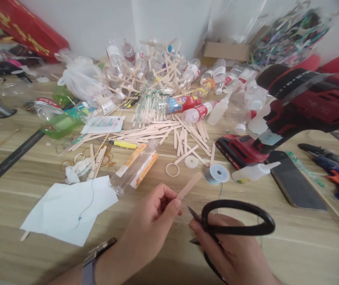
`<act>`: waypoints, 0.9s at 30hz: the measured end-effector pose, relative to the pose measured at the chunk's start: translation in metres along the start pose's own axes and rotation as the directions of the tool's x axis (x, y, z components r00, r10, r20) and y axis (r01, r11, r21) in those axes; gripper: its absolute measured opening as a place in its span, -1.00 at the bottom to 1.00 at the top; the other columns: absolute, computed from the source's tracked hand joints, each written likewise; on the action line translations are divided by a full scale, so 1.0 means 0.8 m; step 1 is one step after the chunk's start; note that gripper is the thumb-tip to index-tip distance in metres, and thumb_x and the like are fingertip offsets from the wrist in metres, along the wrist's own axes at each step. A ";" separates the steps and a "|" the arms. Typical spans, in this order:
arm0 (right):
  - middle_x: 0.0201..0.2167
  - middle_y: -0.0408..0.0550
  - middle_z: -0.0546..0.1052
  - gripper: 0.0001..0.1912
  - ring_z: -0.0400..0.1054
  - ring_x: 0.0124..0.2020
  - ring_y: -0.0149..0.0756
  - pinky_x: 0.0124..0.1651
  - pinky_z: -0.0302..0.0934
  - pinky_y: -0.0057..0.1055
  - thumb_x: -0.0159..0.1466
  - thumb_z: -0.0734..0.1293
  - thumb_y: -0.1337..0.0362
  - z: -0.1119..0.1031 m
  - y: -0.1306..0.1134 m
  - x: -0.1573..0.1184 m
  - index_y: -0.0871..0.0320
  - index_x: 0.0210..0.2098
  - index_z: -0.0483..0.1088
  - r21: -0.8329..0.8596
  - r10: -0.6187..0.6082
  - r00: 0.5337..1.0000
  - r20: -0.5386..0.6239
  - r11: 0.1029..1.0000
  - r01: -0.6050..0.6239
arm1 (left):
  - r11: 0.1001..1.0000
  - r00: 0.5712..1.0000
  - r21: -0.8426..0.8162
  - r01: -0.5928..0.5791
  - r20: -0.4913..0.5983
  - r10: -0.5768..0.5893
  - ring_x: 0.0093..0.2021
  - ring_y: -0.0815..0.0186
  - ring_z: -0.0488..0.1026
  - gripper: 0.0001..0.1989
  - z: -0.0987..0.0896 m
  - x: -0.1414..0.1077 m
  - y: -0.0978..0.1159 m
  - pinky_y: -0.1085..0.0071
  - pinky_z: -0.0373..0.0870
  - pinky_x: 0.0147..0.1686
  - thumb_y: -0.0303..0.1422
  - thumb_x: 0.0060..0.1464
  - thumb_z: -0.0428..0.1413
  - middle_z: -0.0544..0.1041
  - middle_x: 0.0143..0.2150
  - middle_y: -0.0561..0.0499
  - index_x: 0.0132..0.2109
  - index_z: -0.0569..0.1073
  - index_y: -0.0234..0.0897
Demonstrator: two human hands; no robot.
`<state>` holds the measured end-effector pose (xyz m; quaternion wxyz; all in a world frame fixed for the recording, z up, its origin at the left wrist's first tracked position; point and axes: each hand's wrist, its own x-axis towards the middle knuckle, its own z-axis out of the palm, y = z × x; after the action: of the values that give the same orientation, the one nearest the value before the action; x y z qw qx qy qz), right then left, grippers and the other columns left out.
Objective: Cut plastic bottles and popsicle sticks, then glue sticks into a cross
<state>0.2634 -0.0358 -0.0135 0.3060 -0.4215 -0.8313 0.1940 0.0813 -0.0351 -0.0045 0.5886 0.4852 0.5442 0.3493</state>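
Pinched between the thumb and fingers of my left hand (157,215) is a wooden craft stick (190,185), its rounded end pointing up and right. My right hand (231,249) grips black-handled scissors (237,229). Their blades are parted and point left, close to the left hand but apart from the stick. Just beyond my hands lie a spool of thin wire or thread (218,173), a white disc (191,162) and a pale ring (172,170). A clear plastic bottle with an orange label (135,168) lies to the left of them.
A red cordless drill (300,103) stands at the right, near a phone (296,180) and a glue bottle (251,173). White paper (68,209) lies at the left. Many craft sticks (157,128) and plastic bottles (197,111) crowd the back, with a yellow-handled tool (124,145) in front.
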 end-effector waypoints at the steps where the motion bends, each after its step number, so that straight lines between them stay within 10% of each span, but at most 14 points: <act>1: -0.65 -0.21 0.35 -0.68 0.25 -0.64 -0.44 -0.55 0.05 -0.49 0.41 0.19 0.30 0.000 0.001 0.000 0.11 -0.50 0.27 -0.042 -0.042 0.999 -0.002 0.998 0.042 | 1.000 1.000 0.017 0.004 -0.001 -0.004 -0.53 0.44 0.15 -0.77 0.000 -0.001 -0.001 0.49 0.08 -0.54 -0.19 0.24 0.01 0.28 -0.50 0.17 -0.30 0.34 -0.25; 16: -0.62 -0.24 0.49 -0.69 0.31 -0.66 -0.42 -0.48 0.01 -0.37 0.48 0.14 0.29 0.003 0.014 -0.005 0.14 -0.35 0.38 -0.305 -0.166 0.986 0.002 0.939 0.159 | 0.994 0.998 0.098 -0.058 -0.015 0.060 -0.66 0.46 0.14 -0.79 0.004 -0.011 -0.013 0.51 0.08 -0.65 -0.20 0.30 -0.03 0.26 -0.59 0.20 -0.25 0.36 -0.20; 27: -0.50 -0.10 0.60 -0.67 0.41 -0.59 -0.39 -0.50 0.11 -0.35 0.48 0.06 0.34 -0.006 0.015 -0.003 0.22 -0.20 0.44 -0.388 -0.237 0.968 0.080 0.888 0.249 | 0.962 0.988 0.236 -0.137 -0.033 0.149 -0.33 0.30 0.47 -0.82 0.004 -0.009 -0.014 0.45 0.33 -0.42 -0.27 0.30 -0.04 0.54 -0.33 -0.01 -0.22 0.40 -0.22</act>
<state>0.2747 -0.0304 -0.0174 0.2238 -0.3642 -0.9040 -0.0108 0.0822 -0.0454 -0.0129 0.4870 0.5797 0.5597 0.3369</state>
